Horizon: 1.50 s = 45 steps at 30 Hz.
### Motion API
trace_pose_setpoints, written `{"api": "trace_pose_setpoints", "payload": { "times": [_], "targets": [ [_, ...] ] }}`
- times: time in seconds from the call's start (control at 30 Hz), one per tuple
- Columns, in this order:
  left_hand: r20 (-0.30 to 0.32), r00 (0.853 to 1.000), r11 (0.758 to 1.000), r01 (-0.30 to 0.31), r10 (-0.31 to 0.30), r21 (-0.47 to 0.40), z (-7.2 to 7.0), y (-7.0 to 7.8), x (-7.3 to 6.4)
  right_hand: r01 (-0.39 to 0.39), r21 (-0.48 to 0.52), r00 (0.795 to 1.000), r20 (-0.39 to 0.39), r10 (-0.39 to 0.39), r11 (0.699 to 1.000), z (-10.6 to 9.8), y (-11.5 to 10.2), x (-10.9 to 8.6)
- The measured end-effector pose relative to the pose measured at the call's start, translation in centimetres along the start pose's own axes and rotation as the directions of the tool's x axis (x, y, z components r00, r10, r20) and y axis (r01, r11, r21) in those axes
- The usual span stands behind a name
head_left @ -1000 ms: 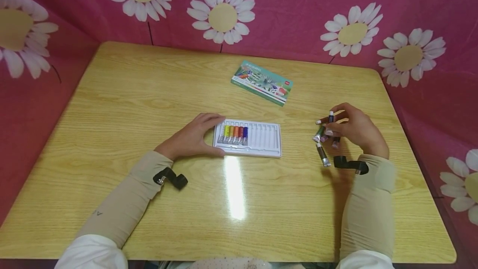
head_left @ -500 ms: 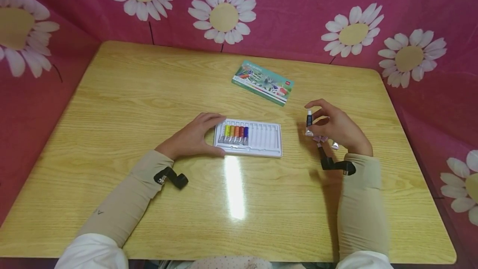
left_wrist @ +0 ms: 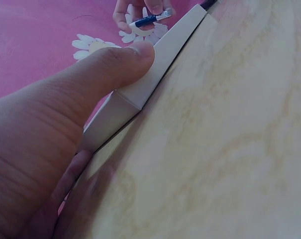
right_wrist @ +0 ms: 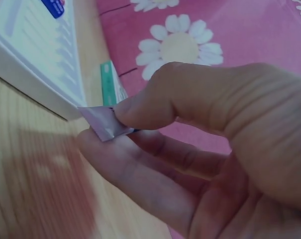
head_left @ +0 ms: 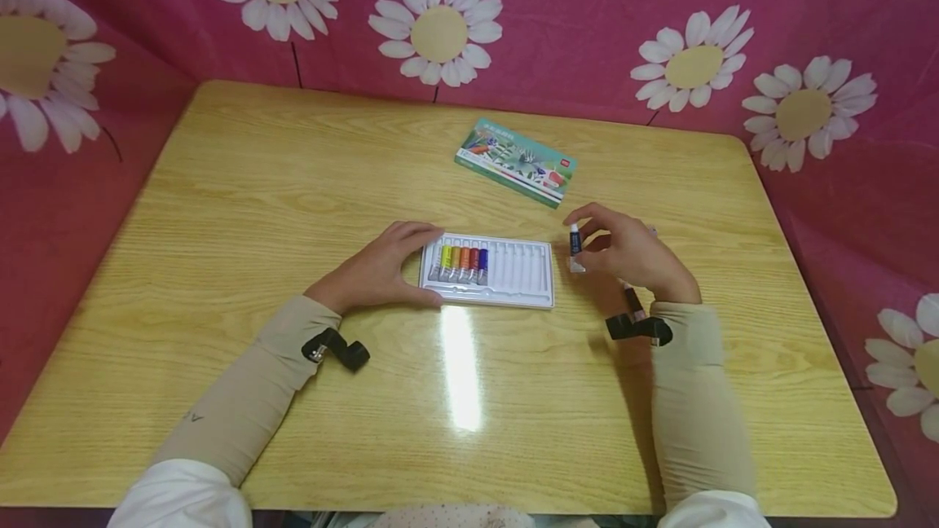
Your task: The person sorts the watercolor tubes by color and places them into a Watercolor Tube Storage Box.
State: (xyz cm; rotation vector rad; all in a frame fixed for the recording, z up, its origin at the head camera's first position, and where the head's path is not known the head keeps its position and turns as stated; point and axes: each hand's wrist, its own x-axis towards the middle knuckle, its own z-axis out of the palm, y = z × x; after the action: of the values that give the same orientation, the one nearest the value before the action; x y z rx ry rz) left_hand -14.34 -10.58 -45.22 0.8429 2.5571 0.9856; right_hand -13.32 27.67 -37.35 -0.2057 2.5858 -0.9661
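Note:
A white paint tray (head_left: 521,269) lies at the middle of the table, with several coloured paint tubes (head_left: 465,261) side by side in its left slots. My left hand (head_left: 372,271) grips the tray's left end, thumb along the near side and fingers at the far side; the left wrist view has the thumb (left_wrist: 133,59) against the tray wall. Just right of the tray, my right hand (head_left: 637,255) pinches a dark blue paint tube (head_left: 575,239) by its silver crimped end (right_wrist: 103,122), white cap up. The tube is above the table, apart from the tray.
A green illustrated box (head_left: 517,163) lies behind the tray. A dark loose paint tube (head_left: 633,300) shows below the right hand; that hand mostly hides the other loose tubes. Pink flowered cloth (head_left: 557,15) stands behind the table's far edge.
My right hand has moved left from the loose tubes toward the tray, carrying the dark blue paint tube. The left hand and the tray have stayed put.

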Motion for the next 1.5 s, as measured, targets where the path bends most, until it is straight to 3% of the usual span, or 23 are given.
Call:
{"api": "trace_pose_setpoints", "payload": {
  "times": [0.53, 0.73, 1.1, 1.33, 1.5],
  "targets": [
    [-0.001, 1.000, 1.000, -0.002, 0.002, -0.003, 0.0, 0.0, 0.0, 0.108, -0.034, 0.994, 0.013, -0.107, 0.994, 2.8, -1.2, 1.4],
    [0.002, 1.000, 1.000, -0.001, 0.001, -0.002, -0.1, 0.1, 0.0, 0.163, -0.043, 0.986, -0.032, -0.165, 0.986, 4.3, -2.2, 2.0],
    [0.009, 1.000, 1.000, 0.013, -0.013, 0.000, -0.1, 0.1, 0.0, 0.153, 0.168, 0.987, -0.070, -0.143, 0.974, 6.9, -3.5, 2.5],
    [0.012, 1.000, 1.000, 0.015, -0.015, -0.002, -0.1, 0.1, 0.0, 0.052, 0.338, 0.999, -0.032, -0.044, 0.940, 8.2, -4.2, 2.5],
    [0.006, 1.000, 1.000, 0.003, -0.003, -0.007, -0.1, 0.1, 0.0, 0.049, 0.350, 0.998, -0.046, -0.036, 0.935, 8.9, -4.2, 2.8]
  ]
}}
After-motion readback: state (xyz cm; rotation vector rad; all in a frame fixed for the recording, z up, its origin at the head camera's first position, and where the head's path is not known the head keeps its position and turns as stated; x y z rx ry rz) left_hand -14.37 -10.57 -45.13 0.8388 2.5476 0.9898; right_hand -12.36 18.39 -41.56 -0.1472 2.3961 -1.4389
